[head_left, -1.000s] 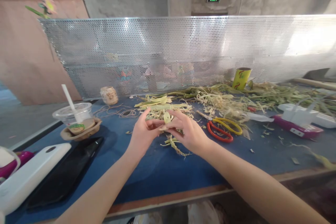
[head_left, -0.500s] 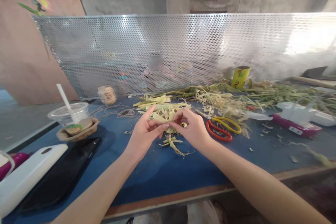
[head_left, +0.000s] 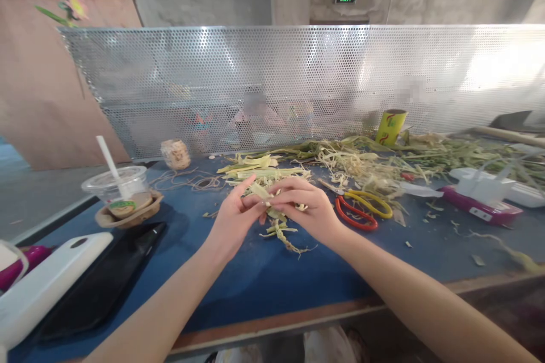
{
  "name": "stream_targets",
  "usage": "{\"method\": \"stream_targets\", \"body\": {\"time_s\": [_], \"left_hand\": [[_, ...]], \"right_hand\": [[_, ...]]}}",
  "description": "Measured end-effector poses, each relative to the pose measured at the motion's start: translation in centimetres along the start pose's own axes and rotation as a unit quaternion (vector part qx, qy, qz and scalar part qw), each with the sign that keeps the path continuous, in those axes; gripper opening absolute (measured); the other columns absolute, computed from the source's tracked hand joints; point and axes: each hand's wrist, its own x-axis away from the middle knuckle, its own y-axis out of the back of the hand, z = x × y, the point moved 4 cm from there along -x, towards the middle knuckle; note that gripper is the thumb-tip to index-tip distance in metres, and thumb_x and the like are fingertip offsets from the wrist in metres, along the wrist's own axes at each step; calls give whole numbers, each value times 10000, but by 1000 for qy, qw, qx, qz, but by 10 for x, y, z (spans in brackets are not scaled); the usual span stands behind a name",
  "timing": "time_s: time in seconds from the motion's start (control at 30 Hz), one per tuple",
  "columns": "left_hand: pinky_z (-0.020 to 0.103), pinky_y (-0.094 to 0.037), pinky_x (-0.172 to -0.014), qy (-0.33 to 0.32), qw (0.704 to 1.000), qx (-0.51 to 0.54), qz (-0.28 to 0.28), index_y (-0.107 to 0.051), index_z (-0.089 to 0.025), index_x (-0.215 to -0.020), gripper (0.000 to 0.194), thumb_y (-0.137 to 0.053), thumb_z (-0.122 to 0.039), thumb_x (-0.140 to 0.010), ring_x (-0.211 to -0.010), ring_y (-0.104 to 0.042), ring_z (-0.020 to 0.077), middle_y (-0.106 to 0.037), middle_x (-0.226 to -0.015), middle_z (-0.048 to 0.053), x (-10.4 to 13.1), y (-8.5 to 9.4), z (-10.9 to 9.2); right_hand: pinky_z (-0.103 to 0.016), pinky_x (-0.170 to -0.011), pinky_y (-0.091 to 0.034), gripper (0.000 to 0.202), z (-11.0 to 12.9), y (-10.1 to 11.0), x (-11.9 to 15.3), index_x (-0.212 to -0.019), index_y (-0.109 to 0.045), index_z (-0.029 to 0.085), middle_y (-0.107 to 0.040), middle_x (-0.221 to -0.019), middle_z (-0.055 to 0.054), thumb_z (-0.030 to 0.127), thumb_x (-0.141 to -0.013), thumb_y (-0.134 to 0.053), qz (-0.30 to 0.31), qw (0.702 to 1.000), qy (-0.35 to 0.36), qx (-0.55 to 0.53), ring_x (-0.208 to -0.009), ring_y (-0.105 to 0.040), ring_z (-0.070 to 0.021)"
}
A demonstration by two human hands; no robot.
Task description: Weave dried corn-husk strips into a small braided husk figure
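Note:
My left hand (head_left: 234, 212) pinches a pale, husk-like plant strip (head_left: 259, 190) between thumb and fingers. Against the same strip, close to the left thumb, rest the bent fingertips of my right hand (head_left: 310, 210); they partly hide it. Just below the hands a small knotted plant piece (head_left: 281, 233) with thin, root-like ends lies on the blue table top. Behind them is a pile of yellow-green strips (head_left: 255, 165). To the right of my right hand lie scissors (head_left: 361, 210) with one red and one yellow handle loop.
Shredded plant fibres (head_left: 353, 161) spread along a perforated metal screen (head_left: 255, 62). A yellow tube (head_left: 390, 126) stands there. On the left are a lidded cup (head_left: 117, 181), a twine roll (head_left: 175, 154), a black tablet-like slab (head_left: 106, 278) and a white device (head_left: 55, 289). A purple power strip (head_left: 481, 204) lies right.
The right-hand fingers have shifted from a thumb pinch to lying extended over the strip, nearer the left thumb. The left hand keeps its pinch. The view has tilted slightly.

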Motion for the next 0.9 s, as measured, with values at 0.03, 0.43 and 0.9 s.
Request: {"method": "stream_targets", "body": {"time_s": [0.03, 0.43, 0.9], "left_hand": [[230, -356, -563, 0, 1000, -2, 0, -194, -69, -1416, 947, -731, -222, -652, -512, -467, 78, -584, -565, -59, 0, 0, 0], [237, -385, -623, -20, 999, -45, -2, -203, -107, -1421, 838, -669, -238, -737, -546, -483, 81, -561, -556, -67, -1, 3, -1], [238, -444, -666, -71, 991, -116, 20, -174, -212, -1441, 872, -665, -165, -721, -654, -554, 103, -672, -838, 11, 4, 3, -5]], "right_hand": [[-270, -651, -502, 129, 0, -1, 0, -831, -674, 226, -657, -884, -45, 171, -830, -557, 12, 1000, 0, -3, -750, -603, -133], [-244, -604, -503, 92, 0, 2, -1, -790, -644, 183, -620, -780, -49, 147, -815, -564, 28, 998, 5, 63, -717, -581, -131], [-225, -613, -505, 111, -24, 1, 1, -744, -526, 186, -534, -719, 14, 167, -691, -621, 19, 968, -228, -99, -661, -543, -93]]}}
